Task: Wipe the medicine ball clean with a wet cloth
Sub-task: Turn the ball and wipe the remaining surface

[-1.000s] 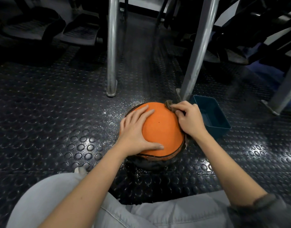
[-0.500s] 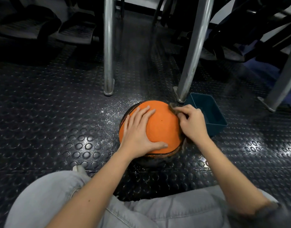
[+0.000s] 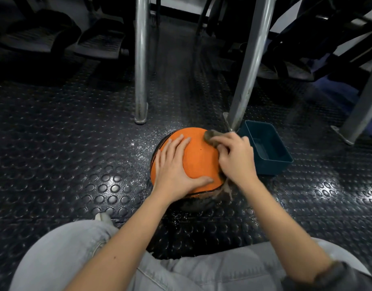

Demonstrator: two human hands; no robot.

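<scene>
An orange and black medicine ball (image 3: 198,156) sits on the studded black floor in front of my knees. My left hand (image 3: 176,169) lies flat on its left side, fingers spread and thumb pressed along the lower orange panel. My right hand (image 3: 235,157) grips a dark wet cloth (image 3: 210,135) against the ball's upper right side. A tail of the cloth hangs out below my wrist near the ball's lower right edge.
A teal plastic tub (image 3: 265,150) with a little water stands just right of the ball. Two metal frame legs (image 3: 141,66) (image 3: 247,66) rise behind the ball, another at far right. Water droplets glisten on the floor left of the ball. Dark gym equipment lines the back.
My right hand has slid the cloth a little up and leftward over the top right of the ball. The left hand keeps its hold on the ball.
</scene>
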